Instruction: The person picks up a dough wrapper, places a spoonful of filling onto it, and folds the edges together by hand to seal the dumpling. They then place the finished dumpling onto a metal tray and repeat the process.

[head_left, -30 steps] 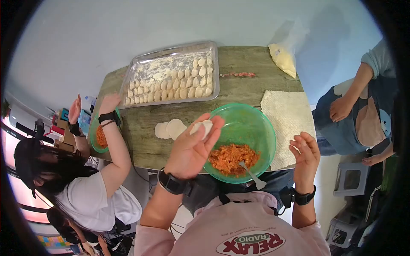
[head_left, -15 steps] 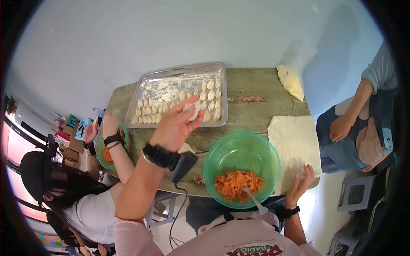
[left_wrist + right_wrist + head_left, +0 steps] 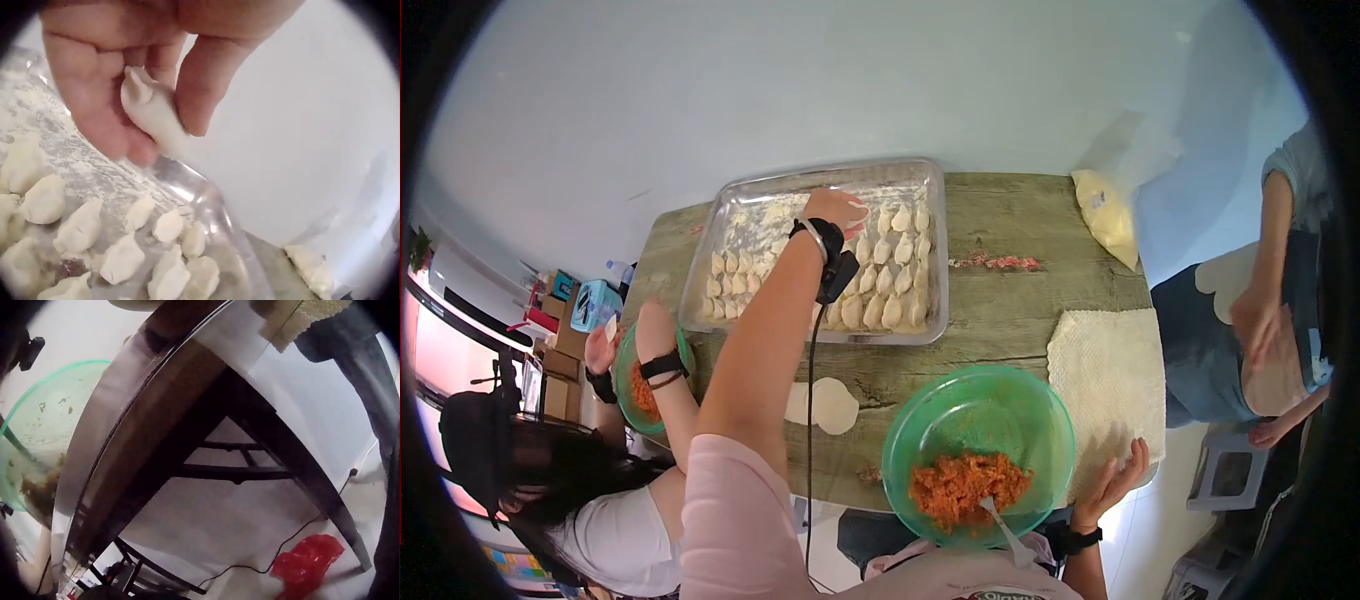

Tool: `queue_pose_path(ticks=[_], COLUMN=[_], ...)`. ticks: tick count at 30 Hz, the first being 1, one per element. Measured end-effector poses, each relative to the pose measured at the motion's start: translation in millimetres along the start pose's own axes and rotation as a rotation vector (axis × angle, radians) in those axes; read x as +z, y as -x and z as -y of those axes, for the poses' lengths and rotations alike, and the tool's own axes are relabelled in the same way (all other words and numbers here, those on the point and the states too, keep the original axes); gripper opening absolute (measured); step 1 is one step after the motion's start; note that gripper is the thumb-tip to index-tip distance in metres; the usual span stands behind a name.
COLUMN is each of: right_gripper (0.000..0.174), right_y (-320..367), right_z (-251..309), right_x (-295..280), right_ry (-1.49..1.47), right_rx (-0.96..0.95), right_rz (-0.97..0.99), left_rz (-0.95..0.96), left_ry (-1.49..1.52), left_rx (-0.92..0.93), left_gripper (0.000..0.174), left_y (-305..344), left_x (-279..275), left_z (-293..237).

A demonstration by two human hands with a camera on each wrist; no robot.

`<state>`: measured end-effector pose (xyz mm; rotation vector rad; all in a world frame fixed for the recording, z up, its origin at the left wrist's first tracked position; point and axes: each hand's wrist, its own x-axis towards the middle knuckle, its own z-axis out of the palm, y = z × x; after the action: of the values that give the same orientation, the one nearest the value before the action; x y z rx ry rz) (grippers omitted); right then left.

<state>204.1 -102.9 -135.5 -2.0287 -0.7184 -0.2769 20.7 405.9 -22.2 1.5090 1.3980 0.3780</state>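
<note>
My left hand (image 3: 836, 208) reaches over the metal tray (image 3: 738, 240), pinching a white folded dumpling (image 3: 153, 115) between thumb and fingers. Floury rows of dumplings (image 3: 122, 257) lie below it in the left wrist view. My right hand (image 3: 1112, 488), fingers loosely spread, is at the front edge of the table by a cream cloth (image 3: 1105, 375). Between the arms stands a green bowl (image 3: 990, 400) with orange-red filling (image 3: 960, 485) and a spoon (image 3: 1008, 535). Round dough wrappers (image 3: 836, 405) lie left of this bowl. The right hand is hidden in its wrist view.
A bag of pale yellow contents (image 3: 1107, 218) sits at the back right corner. To the left, a person in white (image 3: 615, 525) works by another green bowl (image 3: 681, 372); someone in an apron (image 3: 1210, 285) stands right. A black cable (image 3: 809, 450) trails from my left wrist.
My left hand has carried the dumpling from beside the green bowl, forward and left, over the tray. My right hand has lowered to the cloth's front edge. The head view has shifted.
</note>
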Motion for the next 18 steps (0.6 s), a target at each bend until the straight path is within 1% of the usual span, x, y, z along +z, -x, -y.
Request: queue_pose_path(ticks=[1,3,4,5,6,7,8,10,11,13,14,15,17,18], right_gripper=[0.043,0.043,0.044,0.044,0.044,0.044,0.044,0.043,0.043,0.043,0.042,0.042,0.042,0.042], right_y=[-1,0,0,0,0,0,0,0,0,-1,-1,-1,-1,-1], right_z=[3,5,4,4,3,3,2,1,2,6,7,7,8,8], right_x=[-1,-3,-3,-3,-2,-2,-1,-2,-2,-2,-2,-3,-2,-2], right_ry=[0.025,0.058,0.079,0.098,0.101,0.101,0.102,0.106,0.108,0.106,0.099,0.103,0.075,0.077], right_rx=[0.007,0.021,0.022,0.021,0.024,0.028,0.031,0.040,0.049,0.059,0.066,0.067,0.085,0.085], right_rz=[0.010,0.023,0.027,0.030,0.027,0.031,0.034,0.033,0.040,0.040,0.046,0.046,0.051,0.054], left_rz=[0.004,-0.079,-0.091,-0.086,-0.043,-0.001,0.000,-0.118,-0.117,-0.080,-0.020,-0.016,-0.101,-0.099], left_ry=[-0.002,-0.579,-0.649,-0.650,-0.822,-0.994,-0.995,-1.244,-1.244,-1.341,-1.347,-1.347,-1.063,-1.062], left_rx=[-0.004,0.152,0.190,0.191,0.276,0.366,0.372,0.113,0.119,0.179,0.172,0.173,0.152,0.149], left_gripper=[0.033,0.031,0.027,0.027,0.029,0.033,0.033,0.041,0.041,0.038,0.029,0.029,0.022,0.022], left_y=[-15,-47,-63,-84,-111,-117,-124,-115,-121,-125,-125,-124,-122,-118], left_x=[1,7,8,9,8,10,13,23,24,28,31,32,31,32], left_z=[4,15,23,35,49,48,47,31,33,36,39,43,50,47])
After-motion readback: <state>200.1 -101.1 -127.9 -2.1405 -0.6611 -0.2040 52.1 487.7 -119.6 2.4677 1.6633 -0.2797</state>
